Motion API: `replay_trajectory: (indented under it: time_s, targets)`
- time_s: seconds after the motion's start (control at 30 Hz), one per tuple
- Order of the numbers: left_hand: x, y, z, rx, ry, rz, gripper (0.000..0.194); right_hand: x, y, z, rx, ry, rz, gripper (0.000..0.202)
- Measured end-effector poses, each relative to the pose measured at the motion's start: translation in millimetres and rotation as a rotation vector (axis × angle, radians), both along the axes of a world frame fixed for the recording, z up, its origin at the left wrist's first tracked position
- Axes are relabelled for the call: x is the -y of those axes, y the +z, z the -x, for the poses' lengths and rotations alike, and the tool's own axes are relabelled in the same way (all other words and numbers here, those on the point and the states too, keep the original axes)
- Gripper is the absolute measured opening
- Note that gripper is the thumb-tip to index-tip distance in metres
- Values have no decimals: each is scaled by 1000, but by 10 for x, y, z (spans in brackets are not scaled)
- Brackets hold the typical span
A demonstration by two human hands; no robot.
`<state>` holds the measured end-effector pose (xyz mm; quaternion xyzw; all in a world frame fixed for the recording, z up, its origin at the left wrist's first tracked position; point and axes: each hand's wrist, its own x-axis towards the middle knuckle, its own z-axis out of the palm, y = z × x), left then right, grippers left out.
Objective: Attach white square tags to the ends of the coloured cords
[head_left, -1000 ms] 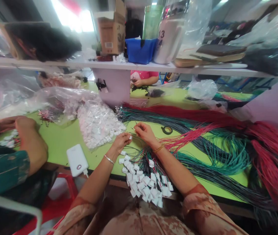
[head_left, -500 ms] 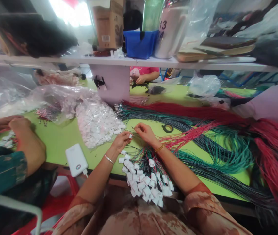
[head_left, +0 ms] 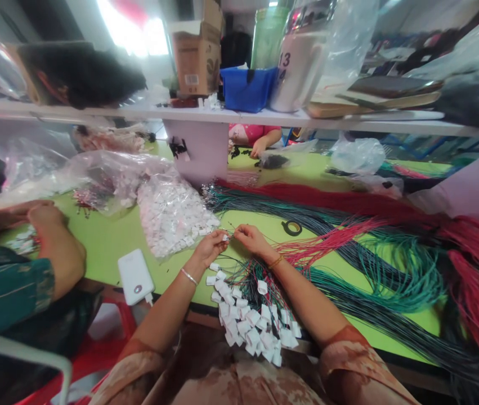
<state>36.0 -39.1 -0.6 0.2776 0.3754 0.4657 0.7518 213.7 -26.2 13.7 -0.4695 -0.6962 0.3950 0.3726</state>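
Observation:
My left hand (head_left: 213, 246) pinches a small white connector (head_left: 225, 238) between thumb and fingertips. Close beside it, my right hand (head_left: 251, 238) is closed on the end of a thin dark wire. The fingertips of both hands nearly meet. Below them a pile of white connectors (head_left: 253, 322) on red, green and black wires hangs over the table's front edge. A plastic bag of white connectors (head_left: 174, 216) lies left of my hands. Long bundles of red wires (head_left: 332, 194), green wires (head_left: 412, 264) and black wires (head_left: 349, 247) spread to the right.
A roll of black tape (head_left: 292, 227) and a white power bank (head_left: 135, 277) lie on the green table (head_left: 99, 247). A shelf (head_left: 205, 114) crosses above, holding a blue bin (head_left: 248, 89). At left are a co-worker's arms (head_left: 59, 242); another person's hand (head_left: 259, 147) is across the table.
My right hand has come slightly closer to my left, wire end and connector now nearly together. The view has shifted a little. The hand across the table has moved right.

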Motion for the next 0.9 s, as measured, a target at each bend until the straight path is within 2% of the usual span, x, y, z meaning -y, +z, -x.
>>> replay_trajectory:
  time_s: [0.23,0.47,0.63,0.73,0.8,0.87,0.9]
  targets:
    - [18,15,-3,-20,-6,-29,21,13,-46,35,5,-22,-14,18]
    - [32,-1,-21,-95,24,-15,22,90,-32,98,212,7,-190,17]
    - [24,31,-18,-116,70,-32,28,55,-28,97,129,74,-99,19]
    - [32,66,-18,-196,69,-56,30,27,-22,83,109,79,-65,20]
    - [71,126,-27,-292,105,-136,29,-8,18,38,54,57,-47,21]
    - [153,231,-53,-408,115,-355,26,-53,85,-38,-90,-43,27,21]
    - [211,296,-74,-456,63,-514,25,-72,121,-76,-173,-106,78,22]
